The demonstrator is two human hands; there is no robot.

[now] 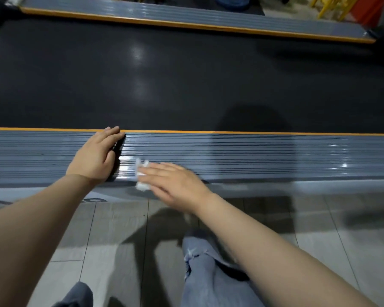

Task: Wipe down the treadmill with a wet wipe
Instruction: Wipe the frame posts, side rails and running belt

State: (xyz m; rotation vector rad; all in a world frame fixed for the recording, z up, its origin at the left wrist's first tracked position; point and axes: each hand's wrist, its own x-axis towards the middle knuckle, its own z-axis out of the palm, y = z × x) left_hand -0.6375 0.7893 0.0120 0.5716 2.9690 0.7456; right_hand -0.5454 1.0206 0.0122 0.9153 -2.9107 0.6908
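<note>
The right hand, fingers flat, presses the wet wipe under its fingertips onto the ribbed side rail. It is best to stroke along the grooves. The left hand braces flat beside it.

We saw grey floor tiles nearest us. Along the far edge stood a yellow frame, a red object just beside it, and a blurred blue round thing.

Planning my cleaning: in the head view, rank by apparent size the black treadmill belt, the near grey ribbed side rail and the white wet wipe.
Largest: black treadmill belt
Then: near grey ribbed side rail
Smallest: white wet wipe, partly covered
</note>
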